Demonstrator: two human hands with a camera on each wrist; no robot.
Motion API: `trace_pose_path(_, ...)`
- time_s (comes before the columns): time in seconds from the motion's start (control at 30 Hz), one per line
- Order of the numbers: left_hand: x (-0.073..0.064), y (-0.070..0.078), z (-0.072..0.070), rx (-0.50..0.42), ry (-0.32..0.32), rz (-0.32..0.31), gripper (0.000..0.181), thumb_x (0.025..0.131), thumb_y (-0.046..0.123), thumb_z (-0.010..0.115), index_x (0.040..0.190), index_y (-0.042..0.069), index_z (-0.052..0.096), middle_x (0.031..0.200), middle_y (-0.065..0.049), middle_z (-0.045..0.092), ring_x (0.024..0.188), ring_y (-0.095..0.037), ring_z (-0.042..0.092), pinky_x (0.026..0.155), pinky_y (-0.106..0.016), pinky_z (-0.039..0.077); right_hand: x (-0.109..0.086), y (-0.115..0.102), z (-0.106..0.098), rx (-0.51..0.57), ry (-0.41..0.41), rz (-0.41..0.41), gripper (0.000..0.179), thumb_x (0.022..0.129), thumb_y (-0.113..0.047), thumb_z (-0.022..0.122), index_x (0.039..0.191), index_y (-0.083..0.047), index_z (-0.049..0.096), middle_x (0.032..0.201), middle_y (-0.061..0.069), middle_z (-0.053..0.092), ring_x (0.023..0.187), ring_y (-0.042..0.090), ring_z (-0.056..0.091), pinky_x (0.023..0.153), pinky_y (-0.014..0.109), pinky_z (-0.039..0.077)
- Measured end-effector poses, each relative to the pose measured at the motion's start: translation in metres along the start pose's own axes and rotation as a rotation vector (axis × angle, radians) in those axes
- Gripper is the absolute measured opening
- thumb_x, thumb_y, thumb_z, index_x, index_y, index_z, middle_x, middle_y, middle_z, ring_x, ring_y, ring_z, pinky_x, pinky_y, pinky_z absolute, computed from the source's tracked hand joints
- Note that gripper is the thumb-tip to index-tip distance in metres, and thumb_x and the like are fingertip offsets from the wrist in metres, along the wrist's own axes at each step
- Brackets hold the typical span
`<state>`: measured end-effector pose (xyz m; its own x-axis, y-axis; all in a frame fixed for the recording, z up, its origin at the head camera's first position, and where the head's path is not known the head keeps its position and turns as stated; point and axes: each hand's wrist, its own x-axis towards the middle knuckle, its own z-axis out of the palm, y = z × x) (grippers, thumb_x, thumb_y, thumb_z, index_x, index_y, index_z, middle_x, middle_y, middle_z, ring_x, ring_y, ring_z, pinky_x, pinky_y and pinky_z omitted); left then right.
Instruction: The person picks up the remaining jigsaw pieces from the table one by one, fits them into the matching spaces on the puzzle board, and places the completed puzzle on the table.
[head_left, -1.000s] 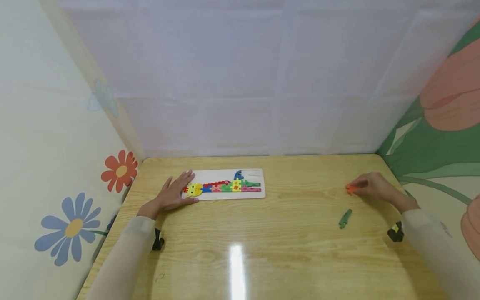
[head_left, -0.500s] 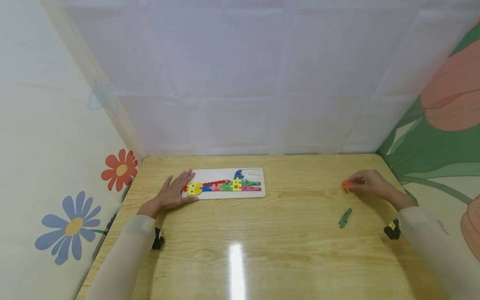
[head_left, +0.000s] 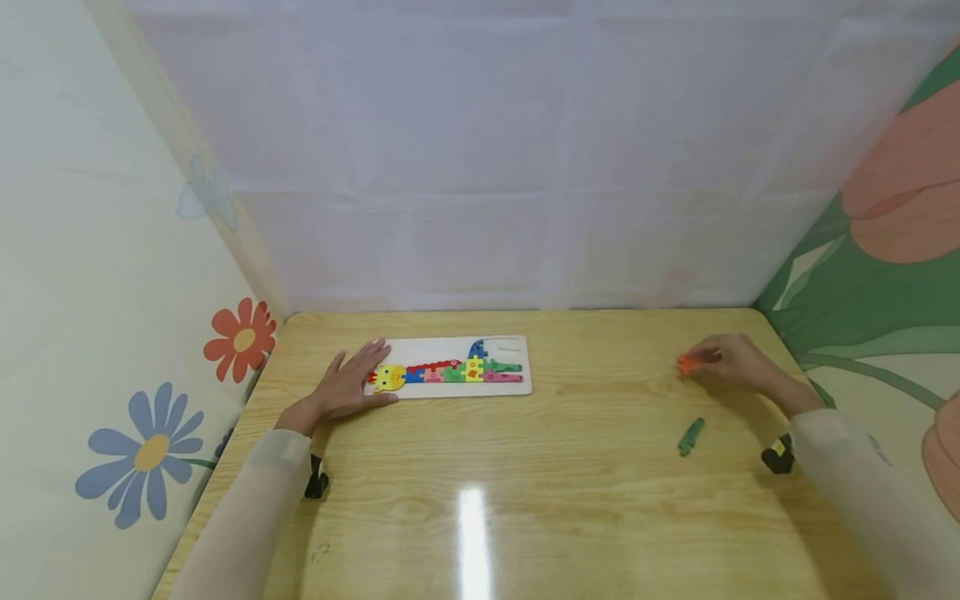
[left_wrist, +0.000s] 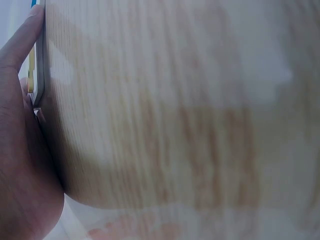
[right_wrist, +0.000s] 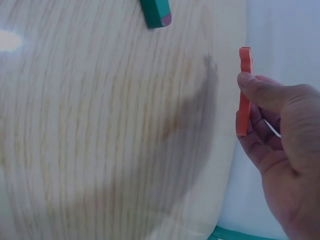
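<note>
A white puzzle board (head_left: 442, 346) with a colourful giraffe lies at the back left of the table. Several pieces sit in it, and a pale slot shows at its upper right corner. My left hand (head_left: 348, 387) rests with spread, straight fingers on the board's left end; in the left wrist view the thumb (left_wrist: 22, 42) lies along the board's edge. Above the table at the right, my right hand (head_left: 731, 365) pinches an orange puzzle piece (right_wrist: 244, 100) between thumb and fingers. A green puzzle piece (head_left: 691, 437) lies on the table just below that hand.
The wooden table (head_left: 585, 500) meets a white cloth backdrop (head_left: 480, 167) at its far edge. Flower-patterned panels stand at the left and right sides. A bright light reflection streaks the table's front middle.
My right hand has moved a little to the left and away from me with the orange puzzle piece. The left hand, the board and the green piece have stayed in place.
</note>
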<state>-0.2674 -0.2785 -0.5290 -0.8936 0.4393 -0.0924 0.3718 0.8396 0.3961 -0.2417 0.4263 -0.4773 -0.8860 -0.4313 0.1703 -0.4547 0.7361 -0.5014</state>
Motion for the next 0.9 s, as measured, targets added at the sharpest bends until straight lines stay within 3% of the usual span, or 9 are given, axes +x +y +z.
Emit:
trace_pose_path(0.23,0.0,0.0,0.001,-0.002,-0.002,0.0,0.106,0.092,0.066,0.067,0.17,0.009,0.022,0.177,-0.017,0.013,0.164,-0.039,0.006,0.125,-0.07,-0.008,0.005,-0.006,-0.001,-0.007,0.018,-0.045,0.022,0.08,0.006,0.087,0.101,0.006,0.079,0.095,0.021,0.078,0.081,0.036,0.078,0.069,0.036,0.064)
trace_pose_path(0.4,0.0,0.001,0.0,0.003,0.001,0.004,0.106,0.092,0.066,0.067,0.169,0.009,0.022,0.177,-0.017,0.014,0.164,-0.039,0.007,0.125,-0.071,-0.007,0.009,-0.009,-0.001,-0.041,0.031,-0.083,0.023,0.079,0.008,0.087,0.101,0.005,0.08,0.094,0.019,0.079,0.08,0.036,0.078,0.068,0.034,0.064)
trace_pose_path(0.67,-0.001,-0.001,0.001,0.007,-0.001,-0.005,0.106,0.092,0.066,0.067,0.169,0.009,0.022,0.177,-0.017,0.014,0.164,-0.04,0.006,0.125,-0.07,-0.008,0.017,-0.019,-0.001,-0.032,-0.013,-0.052,0.024,0.082,0.006,0.086,0.105,0.007,0.078,0.097,0.022,0.078,0.083,0.038,0.078,0.071,0.043,0.065)
trace_pose_path(0.9,-0.001,0.001,0.001,0.007,0.002,-0.002,0.106,0.092,0.065,0.067,0.169,0.008,0.022,0.177,-0.017,0.014,0.164,-0.04,0.007,0.125,-0.07,-0.007,0.025,-0.02,0.001,-0.028,0.004,-0.1,0.024,0.081,0.006,0.087,0.103,0.005,0.079,0.096,0.018,0.079,0.081,0.034,0.078,0.07,0.039,0.065)
